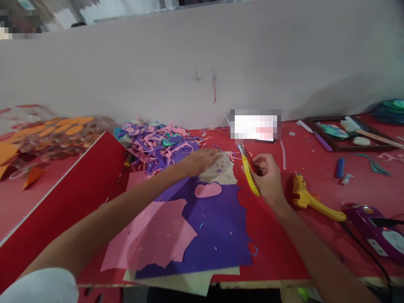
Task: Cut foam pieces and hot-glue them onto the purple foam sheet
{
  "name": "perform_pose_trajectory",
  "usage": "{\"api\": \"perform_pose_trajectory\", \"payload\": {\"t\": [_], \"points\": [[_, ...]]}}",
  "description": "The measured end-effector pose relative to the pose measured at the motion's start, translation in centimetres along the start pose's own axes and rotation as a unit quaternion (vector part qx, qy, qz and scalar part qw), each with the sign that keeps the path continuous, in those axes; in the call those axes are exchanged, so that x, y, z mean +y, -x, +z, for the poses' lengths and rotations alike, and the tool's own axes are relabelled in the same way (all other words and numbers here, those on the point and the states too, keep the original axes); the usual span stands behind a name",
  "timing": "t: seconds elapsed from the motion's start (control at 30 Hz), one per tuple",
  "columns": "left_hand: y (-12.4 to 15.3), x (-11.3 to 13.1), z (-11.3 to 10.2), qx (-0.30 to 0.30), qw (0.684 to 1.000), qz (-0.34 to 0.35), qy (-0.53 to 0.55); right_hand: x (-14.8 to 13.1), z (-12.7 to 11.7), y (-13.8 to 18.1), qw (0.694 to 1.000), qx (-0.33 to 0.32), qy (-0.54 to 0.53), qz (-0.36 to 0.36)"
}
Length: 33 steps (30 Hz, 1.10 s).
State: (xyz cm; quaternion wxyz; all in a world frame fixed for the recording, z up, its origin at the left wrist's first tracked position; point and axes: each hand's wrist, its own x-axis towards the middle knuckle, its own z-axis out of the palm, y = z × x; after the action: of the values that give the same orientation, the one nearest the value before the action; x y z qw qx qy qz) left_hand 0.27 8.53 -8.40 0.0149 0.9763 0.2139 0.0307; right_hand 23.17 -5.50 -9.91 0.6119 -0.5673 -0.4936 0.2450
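My left hand [202, 160] reaches forward and lies on a beige scrap sheet [224, 173] at the edge of a pile of purple and pink foam offcuts [158, 145]; its fingers are smeared by motion. My right hand [267, 174] is closed around yellow-handled scissors [249, 172], blade tip pointing away from me. Below lie a purple foam sheet [217, 227] with a pink heart-shaped piece [207, 190] and a pink foam sheet [154, 235].
A yellow glue gun [311, 198] lies right of my right hand, with a purple device [378, 229] and black cable beyond. A dark tray [350, 134] with tools sits at the back right. Orange cutouts [59, 126] lie far left. A white wall runs behind the red table [277, 248].
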Motion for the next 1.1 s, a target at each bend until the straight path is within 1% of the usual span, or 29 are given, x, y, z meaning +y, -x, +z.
{"api": "perform_pose_trajectory", "payload": {"t": [0.03, 0.07, 0.13, 0.17, 0.2, 0.27, 0.33, 0.37, 0.4, 0.43, 0.47, 0.5, 0.53, 0.57, 0.63, 0.7, 0.77, 0.83, 0.87, 0.93, 0.97, 1.1], "points": [[0.3, 0.9, -0.3, -0.029, 0.996, 0.077, 0.033, 0.1, 0.0, 0.0, 1.0, -0.002, -0.001, 0.002], [0.6, 1.6, -0.4, -0.051, 0.988, 0.134, 0.06, 0.1, 0.1, 0.0, 1.0, -0.003, -0.004, 0.004], [1.3, 2.3, -0.2, -0.062, 0.981, 0.173, 0.065, 0.2, 0.1, 0.0, 1.0, -0.004, -0.011, 0.007], [1.5, 2.1, 0.2, -0.063, 0.982, 0.17, 0.056, 0.3, 0.2, 0.0, 1.0, -0.005, -0.014, 0.007], [1.5, 1.5, 0.6, -0.063, 0.986, 0.149, 0.042, 0.3, 0.2, 0.0, 1.0, -0.009, -0.017, 0.006], [1.4, -0.3, 1.4, -0.05, 0.997, 0.065, 0.011, 0.4, 0.3, 0.1, 1.0, -0.017, -0.023, 0.004], [1.0, -2.0, 1.8, -0.001, 0.996, -0.081, -0.028, 0.5, 0.4, 0.2, 0.999, -0.025, -0.025, 0.004], [0.7, -2.5, 1.8, 0.017, 0.993, -0.112, -0.038, 0.6, 0.4, 0.3, 0.999, -0.029, -0.026, 0.007], [0.5, -2.5, 1.6, 0.032, 0.991, -0.124, -0.04, 0.6, 0.4, 0.3, 0.999, -0.031, -0.028, 0.011], [0.4, -2.2, 1.4, 0.041, 0.992, -0.113, -0.033, 0.6, 0.4, 0.3, 0.999, -0.029, -0.029, 0.016], [0.3, -1.5, 1.1, 0.046, 0.996, -0.073, -0.007, 0.5, 0.4, 0.3, 0.999, -0.028, -0.03, 0.02], [0.3, -0.7, 0.8, 0.029, 0.999, -0.006, 0.032, 0.5, 0.3, 0.3, 0.999, -0.024, -0.03, 0.02], [0.3, 0.3, 0.5, -0.006, 0.996, 0.062, 0.069, 0.4, 0.2, 0.2, 0.999, -0.018, -0.028, 0.018], [0.3, 1.1, 0.3, -0.027, 0.99, 0.1, 0.095, 0.4, 0.2, 0.2, 1.0, -0.013, -0.023, 0.015], [0.3, 2.1, 0.4, -0.035, 0.987, 0.116, 0.106, 0.3, 0.1, 0.1, 1.0, -0.008, -0.014, 0.01], [0.1, 1.9, 0.9, -0.012, 0.995, 0.066, 0.077, 0.3, 0.0, 0.0, 1.0, -0.01, -0.012, 0.012], [-0.4, 0.8, 1.4, 0.017, 0.999, -0.02, 0.035, 0.3, 0.0, 0.0, 1.0, -0.013, -0.014, 0.01], [-1.1, -0.4, 1.7, 0.043, 0.995, -0.095, 0.007, 0.3, 0.0, 0.0, 1.0, -0.013, -0.014, 0.007], [-1.5, -0.9, 1.7, 0.051, 0.988, -0.146, -0.01, 0.3, 0.0, 0.1, 1.0, -0.012, -0.013, 0.007], [-2.4, -1.3, 1.7, 0.046, 0.978, -0.203, -0.01, 0.2, 0.0, 0.1, 1.0, -0.01, -0.017, 0.02], [-2.8, -1.4, 1.6, 0.039, 0.976, -0.213, -0.002, 0.1, 0.0, 0.2, 0.999, -0.013, -0.025, 0.034], [-4.6, -1.4, 1.6, 0.017, 0.98, -0.194, 0.034, -0.5, -0.1, 0.2, 0.99, -0.032, -0.091, 0.106]]}}
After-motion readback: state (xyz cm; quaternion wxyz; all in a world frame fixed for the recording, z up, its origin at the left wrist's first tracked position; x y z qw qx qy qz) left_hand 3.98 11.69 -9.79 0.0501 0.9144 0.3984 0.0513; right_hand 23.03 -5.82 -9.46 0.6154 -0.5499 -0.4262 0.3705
